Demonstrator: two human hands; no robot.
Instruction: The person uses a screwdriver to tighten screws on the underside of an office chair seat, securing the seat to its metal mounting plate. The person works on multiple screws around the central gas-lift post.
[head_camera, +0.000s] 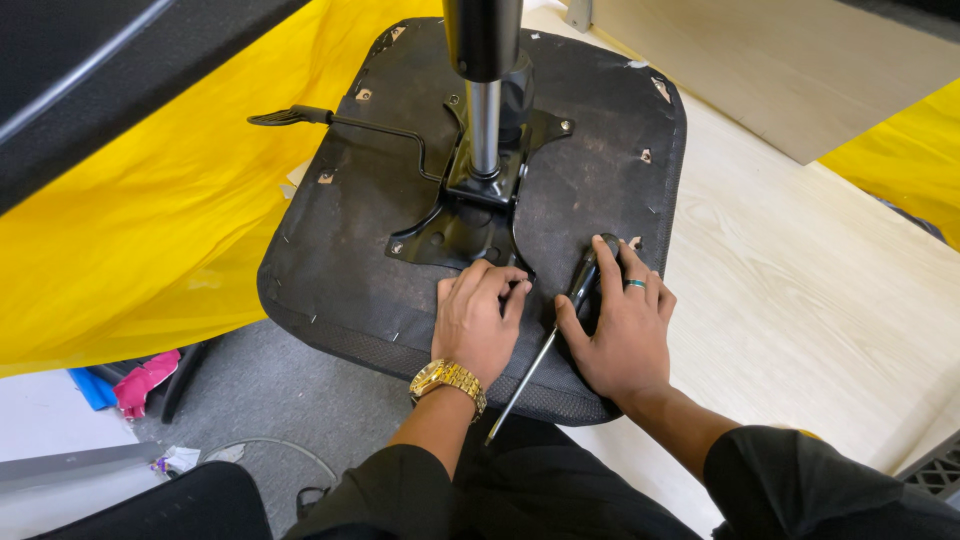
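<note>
- At the far left of the frame, a yellow sheet (130, 230) drapes down, with pink and blue scraps (135, 385) on the grey floor (300, 410) below it in the lower left.
- Left of centre, a thin black lever (330, 125) with a flat paddle end sticks out from the metal plate (470, 215) toward the upper left.
- In the middle, an upturned chair seat (340, 270), black and fabric-covered, lies with its underside up; the black metal plate is fixed at its centre, and a shiny column (484, 120) rises from it toward the top of the frame.
- Just below the plate, the left hand (478, 322), a gold watch (448, 379) on its wrist, lies flat and loose on the seat, fingertips touching the plate's lower edge, grasping nothing.
- Right of it, the right hand (625, 325), wearing a ring, rests on the seat with its fingers curled over the black handle of a screwdriver (560, 320); the shaft slants down to the lower left between the two hands, its tip past the seat's near edge.
- On the right, the pale wooden desk (800, 290) carries the seat's right side.
</note>
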